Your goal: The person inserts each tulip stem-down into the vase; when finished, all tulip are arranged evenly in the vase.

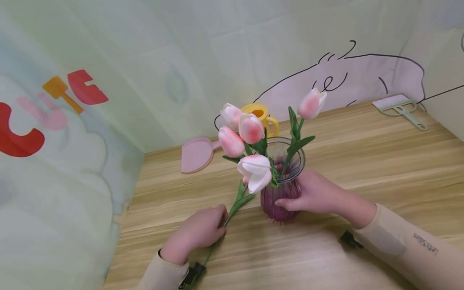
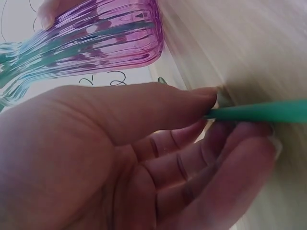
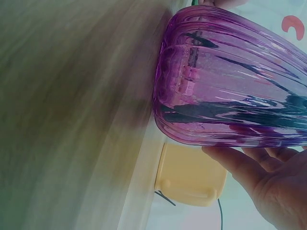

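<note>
My left hand [image 1: 201, 227] pinches the green stem [image 2: 268, 111] of an artificial tulip between thumb and fingers. That stem slants up toward a white and pink tulip bloom [image 1: 255, 173] in front of the vase. My right hand [image 1: 319, 193] grips a ribbed purple glass vase [image 1: 279, 205] from the right, thumb across its front. Stems show through the purple glass [image 3: 230, 76] in the right wrist view. Several pink tulips [image 1: 231, 141] lean left over the rim, and a single tulip [image 1: 311, 104] leans right.
Behind the vase stands a yellow jug-like vessel [image 1: 273, 125] with a handle. A pink toy dustpan [image 1: 197, 155] lies to the left on the wooden table [image 1: 163, 197]. At the back right lies a small brush [image 1: 398, 108] with pale bristles. Printed cloth [image 1: 203, 60] borders the table's back and left.
</note>
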A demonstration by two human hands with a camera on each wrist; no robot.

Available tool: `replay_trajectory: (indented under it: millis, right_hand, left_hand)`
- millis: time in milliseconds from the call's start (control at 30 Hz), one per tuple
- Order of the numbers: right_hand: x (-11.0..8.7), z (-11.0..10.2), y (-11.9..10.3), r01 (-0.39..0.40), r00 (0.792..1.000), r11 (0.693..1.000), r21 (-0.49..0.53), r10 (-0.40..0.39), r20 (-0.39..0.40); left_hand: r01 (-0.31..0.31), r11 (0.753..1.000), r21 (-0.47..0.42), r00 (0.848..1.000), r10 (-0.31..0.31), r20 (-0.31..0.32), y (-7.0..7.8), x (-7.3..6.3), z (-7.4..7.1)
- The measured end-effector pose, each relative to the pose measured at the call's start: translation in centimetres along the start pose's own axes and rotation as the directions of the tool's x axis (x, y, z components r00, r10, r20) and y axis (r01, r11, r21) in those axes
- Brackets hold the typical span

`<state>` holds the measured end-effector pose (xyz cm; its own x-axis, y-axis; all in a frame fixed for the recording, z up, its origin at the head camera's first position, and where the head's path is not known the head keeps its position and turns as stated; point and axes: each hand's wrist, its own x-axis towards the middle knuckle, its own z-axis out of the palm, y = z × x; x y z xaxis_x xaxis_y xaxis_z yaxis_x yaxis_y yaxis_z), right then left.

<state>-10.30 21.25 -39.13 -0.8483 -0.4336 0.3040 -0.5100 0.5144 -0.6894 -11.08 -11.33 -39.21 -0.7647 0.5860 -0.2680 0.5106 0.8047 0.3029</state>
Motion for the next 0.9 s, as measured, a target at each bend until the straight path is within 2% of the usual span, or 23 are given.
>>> replay_trajectory:
  millis: [100,233,333,500,567,667,767,833,900]
  right_hand:
    - [0.1,0.0,-0.1,-0.003,1.000,1.000,0.002,0.003,0.003]
    - [0.4,0.0,-0.2,0.005,1.000,1.000,0.000,-0.005,0.004]
    - [0.5,0.0,-0.3,0.011,1.000,1.000,0.001,-0.011,0.005]
    - [0.7,-0.1,-0.5,0.021,1.000,1.000,0.011,-0.021,0.008]
    - [0.8,-0.1,-0.5,0.027,1.000,1.000,0.014,-0.027,0.011]
    - [0.6,0.0,-0.5,0.032,0.999,0.999,0.000,-0.032,0.007]
    - [0.2,0.1,-0.3,0.026,1.000,1.000,-0.006,-0.026,-0.002]
    - [0.1,0.1,-0.3,0.030,1.000,1.000,0.006,-0.030,-0.009]
    - [0.1,0.0,-0.3,0.039,0.999,0.999,0.014,-0.039,-0.017]
  left_hand:
    - [-0.013,1.000,-0.006,1.000,0.013,-0.002,-0.2,0.0,-0.1]
    - [-0.061,0.998,-0.022,0.998,0.061,-0.003,-0.7,0.0,-0.1]
    - [-0.092,0.992,-0.092,0.996,0.093,0.008,-1.0,0.0,-0.4]
    - [-0.088,0.966,-0.245,0.996,0.089,-0.008,-1.0,-0.2,-1.3]
    - [-0.088,0.942,-0.324,0.996,0.085,-0.023,-0.7,-0.5,-1.8]
    - [-0.094,0.888,-0.451,0.996,0.081,-0.048,0.3,-1.0,-3.0]
    - [-0.128,0.832,-0.539,0.990,0.079,-0.113,1.7,-1.3,-4.6]
    - [-0.182,0.795,-0.578,0.979,0.094,-0.179,2.6,-1.4,-5.8]
    - [-0.256,0.758,-0.600,0.958,0.115,-0.264,3.5,-1.2,-6.9]
